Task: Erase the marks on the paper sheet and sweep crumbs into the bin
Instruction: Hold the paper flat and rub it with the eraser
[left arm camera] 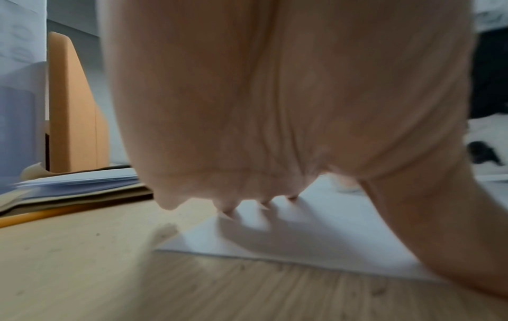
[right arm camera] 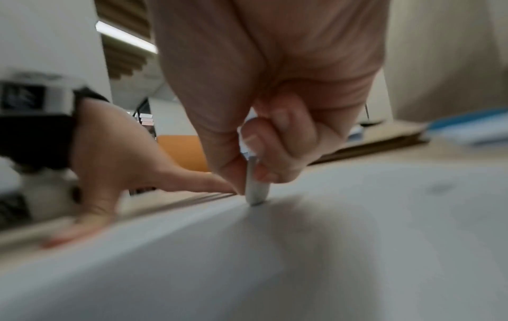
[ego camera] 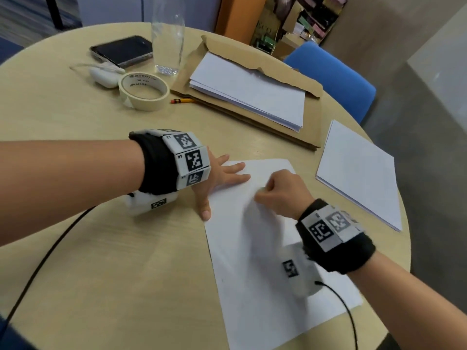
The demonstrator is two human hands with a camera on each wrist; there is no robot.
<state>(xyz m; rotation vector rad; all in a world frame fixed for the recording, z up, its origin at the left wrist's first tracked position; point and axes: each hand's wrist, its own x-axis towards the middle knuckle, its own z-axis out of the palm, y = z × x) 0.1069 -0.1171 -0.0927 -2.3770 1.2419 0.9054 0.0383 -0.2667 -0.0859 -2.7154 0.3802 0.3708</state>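
Two hands: on paper sheet (ego camera: 255,251)
Left hand (ego camera: 222,178): fingers flat, pressing sheet's corner
Right hand (ego camera: 283,193): grip pinched around eraser (right arm camera: 255,184)

1. I see a round, pale wood-grain table (ego camera: 75,248).
2. A blue chair (ego camera: 336,77) stands at its far right edge.
3. Grey floor (ego camera: 429,122) lies beyond it.
4. An orange panel (ego camera: 237,16) stands behind, beside cluttered shelves (ego camera: 303,18).
5. The right wrist view shows a ceiling strip light (right arm camera: 126,37).
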